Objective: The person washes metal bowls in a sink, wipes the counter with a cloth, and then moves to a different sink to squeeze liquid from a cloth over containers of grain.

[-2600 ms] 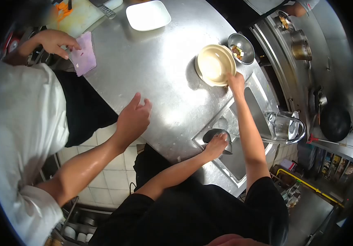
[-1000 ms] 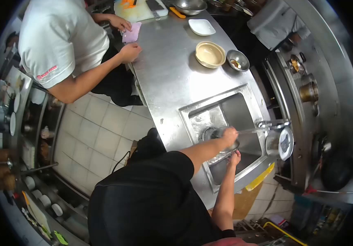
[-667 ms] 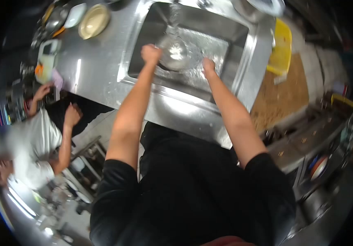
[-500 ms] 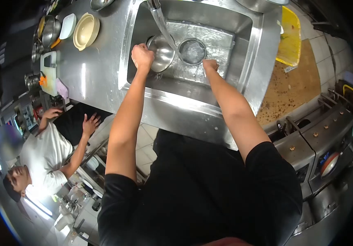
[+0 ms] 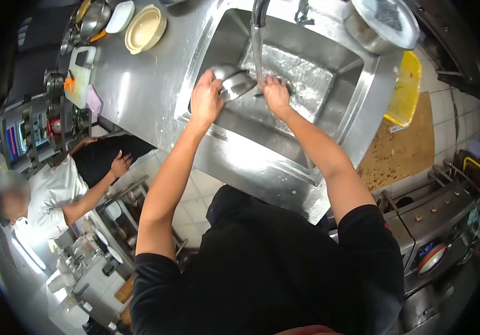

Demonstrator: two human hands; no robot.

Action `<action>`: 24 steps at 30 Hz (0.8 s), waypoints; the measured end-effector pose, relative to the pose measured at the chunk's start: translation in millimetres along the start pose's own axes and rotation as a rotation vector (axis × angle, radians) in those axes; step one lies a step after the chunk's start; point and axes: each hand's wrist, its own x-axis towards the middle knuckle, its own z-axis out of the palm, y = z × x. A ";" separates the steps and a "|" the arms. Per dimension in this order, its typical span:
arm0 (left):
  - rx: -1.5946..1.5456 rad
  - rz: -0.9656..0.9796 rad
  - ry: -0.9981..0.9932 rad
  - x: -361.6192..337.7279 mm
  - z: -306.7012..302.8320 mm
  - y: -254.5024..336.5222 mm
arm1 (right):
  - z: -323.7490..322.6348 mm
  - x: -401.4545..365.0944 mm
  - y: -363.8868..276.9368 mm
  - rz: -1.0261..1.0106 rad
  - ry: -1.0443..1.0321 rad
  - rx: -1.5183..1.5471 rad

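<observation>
My left hand point(image 5: 206, 99) grips a small steel bowl point(image 5: 230, 82) by its rim, tilted on its side over the steel sink point(image 5: 357, 100). My right hand point(image 5: 276, 94) is just right of the bowl, fingers on or near its edge, under the stream of water falling from the tap point(image 5: 260, 10). Whether the right hand grips the bowl is unclear.
A cream bowl point(image 5: 145, 28), a white dish point(image 5: 120, 15) and steel bowls sit on the counter left of the sink. A lidded steel pot point(image 5: 382, 25) stands at the sink's right corner. A person in a white shirt point(image 5: 50, 195) stands at far left. A yellow board point(image 5: 404, 89) leans right.
My left hand has tipped the steel bowl up and brought it toward the water stream. My right hand has moved left from the sink floor to the bowl's edge.
</observation>
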 end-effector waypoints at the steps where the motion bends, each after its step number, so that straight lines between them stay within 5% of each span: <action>1: 0.009 0.037 -0.019 -7.9 -6.4 2.8 | -14.5 4.1 3.4 0.075 -0.111 0.062; 2: 0.013 0.047 0.017 -16.0 -11.3 5.5 | -22.8 12.5 6.8 0.145 -0.220 0.128; 5: -0.023 0.125 0.074 -32.2 -30.4 9.1 | -73.6 23.5 35.8 0.134 -0.061 -0.041; 7: -0.048 0.175 0.063 -46.3 -41.1 13.9 | -145.3 40.8 42.2 0.097 -0.232 -0.098; 11: -0.100 0.211 0.098 -59.9 -49.9 17.5 | -197.5 68.6 66.9 0.187 -0.083 -0.185; 14: -0.321 0.208 0.248 -61.9 -34.8 20.4 | -167.3 78.3 97.3 0.198 -0.249 -0.247; 15: -0.163 0.202 0.168 -64.3 -27.4 11.4 | -176.2 79.7 84.5 0.285 -0.383 -0.208; 17: -0.226 0.229 0.185 -69.5 -39.7 19.6 | -178.9 63.2 66.7 0.031 -0.178 -0.124; 18: -0.220 0.247 0.211 -72.9 -40.1 21.7 | -125.1 64.9 98.1 0.018 -0.119 -0.117; 21: -0.198 0.348 0.194 -77.6 -38.8 25.3 | -122.5 69.7 53.5 0.177 -0.156 -0.210; 24: -0.210 0.433 0.309 -76.2 -30.9 20.4 | -123.6 60.0 37.5 0.127 -0.161 -0.098</action>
